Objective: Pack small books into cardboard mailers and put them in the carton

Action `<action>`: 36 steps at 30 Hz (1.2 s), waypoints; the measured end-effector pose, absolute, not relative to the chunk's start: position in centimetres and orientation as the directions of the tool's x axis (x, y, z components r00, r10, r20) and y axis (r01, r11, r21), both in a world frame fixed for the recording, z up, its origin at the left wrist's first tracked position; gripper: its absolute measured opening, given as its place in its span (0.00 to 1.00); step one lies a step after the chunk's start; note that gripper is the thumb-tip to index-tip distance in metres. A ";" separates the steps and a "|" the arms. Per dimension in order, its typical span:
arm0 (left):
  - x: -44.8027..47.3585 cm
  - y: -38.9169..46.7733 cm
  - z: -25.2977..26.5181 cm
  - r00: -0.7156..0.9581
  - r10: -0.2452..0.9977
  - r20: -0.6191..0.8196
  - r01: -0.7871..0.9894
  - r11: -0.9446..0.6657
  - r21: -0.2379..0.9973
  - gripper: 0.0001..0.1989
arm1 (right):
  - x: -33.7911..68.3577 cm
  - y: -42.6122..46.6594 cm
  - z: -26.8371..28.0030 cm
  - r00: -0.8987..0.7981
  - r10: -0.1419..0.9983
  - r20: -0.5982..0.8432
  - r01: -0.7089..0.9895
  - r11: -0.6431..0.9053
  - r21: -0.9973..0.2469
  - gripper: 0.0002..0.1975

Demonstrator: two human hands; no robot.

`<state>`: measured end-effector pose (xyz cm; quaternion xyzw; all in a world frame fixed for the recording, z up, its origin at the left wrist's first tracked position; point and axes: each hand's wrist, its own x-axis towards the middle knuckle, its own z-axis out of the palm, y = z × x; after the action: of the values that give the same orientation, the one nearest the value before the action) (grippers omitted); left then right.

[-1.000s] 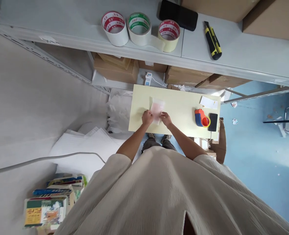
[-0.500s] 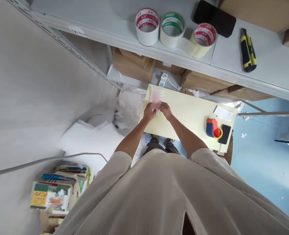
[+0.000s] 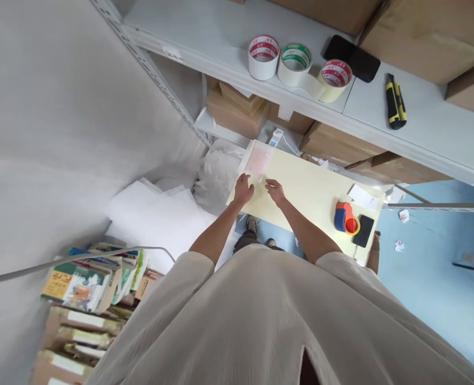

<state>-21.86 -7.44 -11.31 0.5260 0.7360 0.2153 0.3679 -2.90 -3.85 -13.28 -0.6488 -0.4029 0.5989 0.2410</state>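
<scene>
A flat pink sheet (image 3: pixel 258 160), with what looks like a thin whitish wrap around it, lies on the left end of the pale yellow board (image 3: pixel 301 184). At its lower left corner is my left hand (image 3: pixel 243 190), fingers apart and holding nothing that I can see; whether the fingertips touch the wrap, I cannot tell. My right hand (image 3: pixel 276 191) hovers just right of the sheet's lower edge, fingers loosely bent and apart, with nothing in it.
On the board's right stand a red-and-blue tape dispenser (image 3: pixel 345 218), a black phone (image 3: pixel 362 231) and white paper (image 3: pixel 363 197). The shelf (image 3: pixel 229 61) ahead carries three tape rolls (image 3: pixel 263 61) and a utility knife (image 3: pixel 395 102). Books (image 3: pixel 78 286) and white sheets (image 3: pixel 148 219) lie left.
Both hands have let go of the pink sheet and drawn apart; it now lies flat on the board. The head view has shifted, so the shelf appears lower.
</scene>
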 end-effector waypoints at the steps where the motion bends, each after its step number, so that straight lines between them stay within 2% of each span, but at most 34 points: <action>1: -21.5 -8.4 -10.7 -0.201 0.932 -0.303 0.610 0.361 0.706 0.30 | -2.6 -4.5 -12.8 -0.060 0.821 -0.568 0.257 -0.538 -0.803 0.21; 10: -17.3 -21.9 -6.2 -0.429 0.897 -0.107 0.558 0.356 0.749 0.26 | -1.4 -13.8 -9.8 -0.307 0.830 -0.466 0.328 -0.368 -0.870 0.16; 14: -16.4 -29.3 -4.4 -0.534 0.844 -0.047 0.516 0.369 0.773 0.24 | -3.4 -19.6 -8.3 -0.451 0.764 -0.462 0.363 -0.316 -0.876 0.14; 18: -17.8 -36.8 -2.7 -0.679 0.734 0.008 0.451 0.408 0.794 0.23 | -7.3 -25.6 -6.3 -0.614 0.636 -0.468 0.397 -0.263 -0.879 0.12; 22: -20.7 -45.8 -1.9 -0.828 0.560 0.019 0.341 0.476 0.811 0.22 | -12.0 -32.2 -4.9 -0.752 0.494 -0.437 0.414 -0.162 -0.896 0.12; 27: -24.0 -58.0 -2.5 -0.965 0.249 -0.081 0.072 0.552 0.831 0.21 | -17.0 -41.8 -4.6 -0.818 0.332 -0.469 0.468 -0.089 -0.879 0.12; 32: -27.1 -69.9 -4.1 -0.974 -0.042 -0.224 -0.214 0.510 0.833 0.21 | -21.5 -51.5 -5.2 -0.834 0.227 -0.504 0.510 -0.036 -0.860 0.11; 36: -29.9 -79.3 -5.4 -0.901 -0.301 -0.312 -0.425 0.478 0.769 0.21 | -25.1 -58.7 -6.2 -0.857 0.174 -0.486 0.498 0.034 -0.866 0.10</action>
<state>-29.91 -79.28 -5.38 -0.2120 0.8570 0.4650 0.0668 -25.06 -58.68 -6.23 -0.2373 -0.7083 0.6531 -0.1243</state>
